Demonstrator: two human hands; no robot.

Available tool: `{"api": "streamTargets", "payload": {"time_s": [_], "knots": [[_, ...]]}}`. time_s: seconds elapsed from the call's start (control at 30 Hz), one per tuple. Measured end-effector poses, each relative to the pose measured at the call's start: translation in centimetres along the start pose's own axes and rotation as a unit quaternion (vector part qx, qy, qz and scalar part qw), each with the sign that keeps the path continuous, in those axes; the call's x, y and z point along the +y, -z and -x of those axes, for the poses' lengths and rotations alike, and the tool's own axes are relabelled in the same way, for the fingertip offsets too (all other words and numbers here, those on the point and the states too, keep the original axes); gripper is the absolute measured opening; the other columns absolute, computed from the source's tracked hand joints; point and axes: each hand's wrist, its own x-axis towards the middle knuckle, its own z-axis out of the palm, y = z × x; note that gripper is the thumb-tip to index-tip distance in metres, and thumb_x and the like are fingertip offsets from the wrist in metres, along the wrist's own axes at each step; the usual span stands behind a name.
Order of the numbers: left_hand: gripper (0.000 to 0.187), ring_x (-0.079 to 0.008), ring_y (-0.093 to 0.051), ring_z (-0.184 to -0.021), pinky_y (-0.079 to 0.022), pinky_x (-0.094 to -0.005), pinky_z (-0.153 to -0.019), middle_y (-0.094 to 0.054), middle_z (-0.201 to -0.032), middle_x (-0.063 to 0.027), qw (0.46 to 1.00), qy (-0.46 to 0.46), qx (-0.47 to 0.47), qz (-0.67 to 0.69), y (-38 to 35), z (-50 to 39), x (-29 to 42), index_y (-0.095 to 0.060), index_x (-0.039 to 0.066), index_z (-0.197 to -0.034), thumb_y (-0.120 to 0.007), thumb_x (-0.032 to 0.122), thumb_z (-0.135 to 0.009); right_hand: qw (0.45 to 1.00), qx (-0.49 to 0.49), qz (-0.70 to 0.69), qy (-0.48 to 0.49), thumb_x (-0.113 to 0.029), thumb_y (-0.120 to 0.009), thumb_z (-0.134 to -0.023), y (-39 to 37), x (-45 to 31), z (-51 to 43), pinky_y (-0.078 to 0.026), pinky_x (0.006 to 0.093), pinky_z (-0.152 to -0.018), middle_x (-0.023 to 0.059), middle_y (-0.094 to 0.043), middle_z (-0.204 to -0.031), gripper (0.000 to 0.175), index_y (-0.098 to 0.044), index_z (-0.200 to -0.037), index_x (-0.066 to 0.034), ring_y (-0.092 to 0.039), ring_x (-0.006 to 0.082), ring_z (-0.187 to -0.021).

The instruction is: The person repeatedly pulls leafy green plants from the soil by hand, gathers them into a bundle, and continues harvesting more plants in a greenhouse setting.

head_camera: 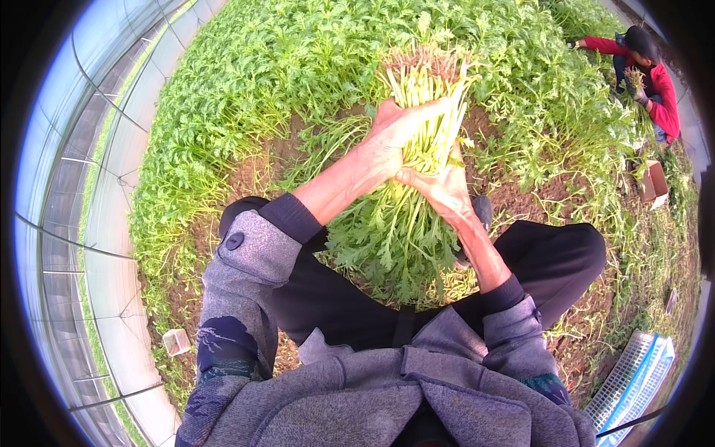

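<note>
Both my hands grip one thick bundle of leafy greens (430, 95), which looks like garland chrysanthemum. Its reddish roots point away from me and its green leaves hang down between my knees. My left hand (399, 131) wraps the pale stems just below the roots, thumb laid across them. Lower down, my right hand (444, 187) holds the stems where the leaves begin, its fingers partly hidden behind the bundle. Some cut or pulled greens (335, 142) lie on the soil just beyond my left forearm.
Dense growing greens (313, 50) fill the bed ahead. A co-worker in red (662, 95) crouches at the upper right with a bunch, near an open cardboard box (653, 181). A white plastic crate (634, 385) stands lower right, a small clear container (176, 342) lower left, beside the greenhouse film wall (114, 279).
</note>
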Motion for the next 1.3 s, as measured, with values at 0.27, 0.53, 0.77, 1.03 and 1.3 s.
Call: {"api": "streamTargets", "payload": {"time_s": [0.27, 0.53, 0.77, 1.03, 1.3], "knots": [[0.036, -0.0178, -0.065, -0.084, -0.056, -0.0319, -0.076, -0.064, -0.100, -0.0134, 0.991, 0.086, -0.080, -0.062, 1.1, -0.5, 0.8, -0.057, -0.003, -0.112, -0.068, 0.015, -0.083, 0.991, -0.008, -0.090, -0.098, 0.005, -0.072, -0.068, -0.1, 0.0, 0.4, -0.050, 0.0301, -0.083, 0.0062, -0.061, -0.106, 0.058, -0.048, -0.120, -0.0018, -0.059, 0.0155, -0.095], [0.080, -0.0221, -0.051, -0.116, -0.034, -0.0350, -0.105, -0.053, -0.125, -0.0136, 0.965, -0.003, -0.146, -0.216, 4.8, 1.4, -0.1, -0.037, 0.000, -0.134, -0.078, 0.028, -0.071, 0.990, -0.064, -0.066, -0.104, 0.002, -0.070, -0.070, -0.2, -1.4, 0.3, -0.050, 0.0305, -0.082, 0.0081, -0.060, -0.108, 0.055, -0.051, -0.121, -0.0016, -0.059, 0.0166, -0.097], [0.064, -0.0233, -0.055, -0.112, -0.044, -0.0335, -0.098, -0.054, -0.125, -0.0121, 0.985, -0.055, -0.146, 0.076, 6.1, 0.7, -5.1, -0.041, 0.002, -0.132, -0.069, 0.015, -0.076, 0.976, -0.068, 0.193, -0.072, -0.031, -0.086, -0.059, -0.8, -1.5, -0.5, -0.036, 0.0396, -0.104, 0.0271, -0.039, -0.130, 0.133, 0.013, -0.138, 0.0093, -0.041, 0.0338, -0.123], [0.051, -0.0247, -0.055, -0.111, -0.046, -0.0364, -0.098, -0.052, -0.126, -0.0153, 0.954, -0.038, -0.168, 0.244, 6.9, 1.3, -6.7, -0.040, -0.003, -0.132, -0.053, 0.009, -0.084, 0.932, -0.112, 0.339, -0.065, -0.041, -0.088, -0.055, -0.8, 0.0, -0.8, -0.026, 0.0424, -0.109, 0.0309, -0.022, -0.138, 0.143, 0.019, -0.138, 0.0059, -0.025, 0.0374, -0.132], [0.053, -0.0336, -0.053, -0.114, -0.044, -0.0434, -0.098, -0.049, -0.127, -0.0241, 0.930, -0.044, -0.219, 0.292, 7.6, 2.3, -6.2, -0.035, -0.007, -0.132, -0.042, 0.020, -0.087, 0.944, -0.143, 0.296, -0.011, -0.040, -0.076, -0.073, 0.3, -2.6, 1.1, -0.038, 0.0430, -0.102, 0.0234, -0.017, -0.144, 0.116, 0.009, -0.146, -0.0127, -0.028, 0.0321, -0.133]]}}
